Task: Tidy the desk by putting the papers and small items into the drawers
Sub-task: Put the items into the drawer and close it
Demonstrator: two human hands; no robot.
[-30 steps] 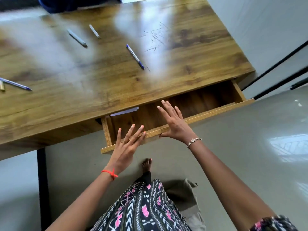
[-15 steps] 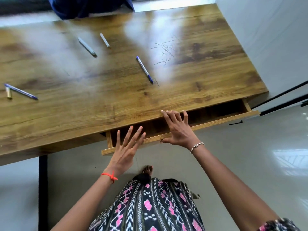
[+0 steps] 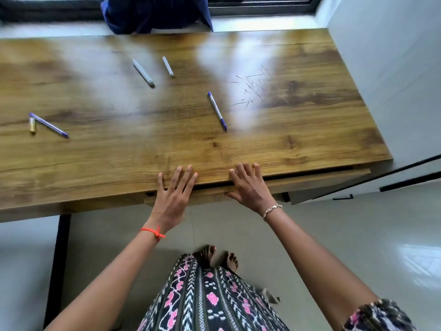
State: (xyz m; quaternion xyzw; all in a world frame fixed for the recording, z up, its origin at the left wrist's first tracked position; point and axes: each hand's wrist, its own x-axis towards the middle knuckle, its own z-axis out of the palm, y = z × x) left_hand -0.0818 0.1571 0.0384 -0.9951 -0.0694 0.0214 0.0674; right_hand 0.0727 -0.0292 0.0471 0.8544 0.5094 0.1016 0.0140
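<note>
Drawer (image 3: 310, 181) sits almost fully in under the front edge of the counter (image 3: 107, 158), with only a thin dark gap above its front. My left hand (image 3: 173, 199) is open, fingers straight and spread, the tips lying over the counter edge. My right hand (image 3: 250, 187) is open too, fingers flat on the counter edge, thumb against the drawer front. On the counter a blue pen (image 3: 217, 111) lies near the middle. Two grey markers (image 3: 143, 72) lie further back, side by side but apart. At the far left is a purple pen (image 3: 49, 125), with a small gold piece (image 3: 32, 125) just beside its end. A dark blue cloth (image 3: 155, 13) is at the back edge.
</note>
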